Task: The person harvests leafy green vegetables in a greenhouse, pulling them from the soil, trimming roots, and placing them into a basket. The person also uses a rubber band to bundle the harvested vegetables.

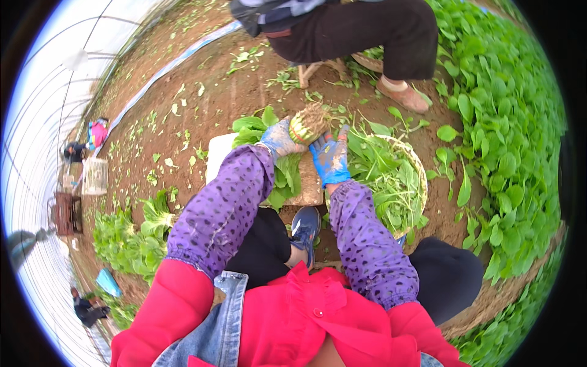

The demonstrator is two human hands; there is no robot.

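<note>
My left hand [280, 139], in a soiled glove, grips a bunch of leafy greens [298, 130] tied with a red band. Its soil-covered roots [314, 117] point away from me, and leaves [288, 176] spread under the hand over a low board [312, 186]. Beside the root end is my right hand [331, 158], in a muddy blue glove, thumb and fingers apart; its fingertips are close to the roots, and contact is unclear. More leaves [250, 128] lie on the board's pale left part [218, 153]. Right of my right hand, a woven basket [423, 176] contains loose greens [394, 183].
A person in dark trousers [339, 32] sits opposite on a low wooden stool [306, 75]. Dense greens [500, 137] grow at right. Harvested bunches [130, 243] lie left, with crates [95, 176] and other people [87, 307] farther off. Scattered leaves dot the soil [220, 91].
</note>
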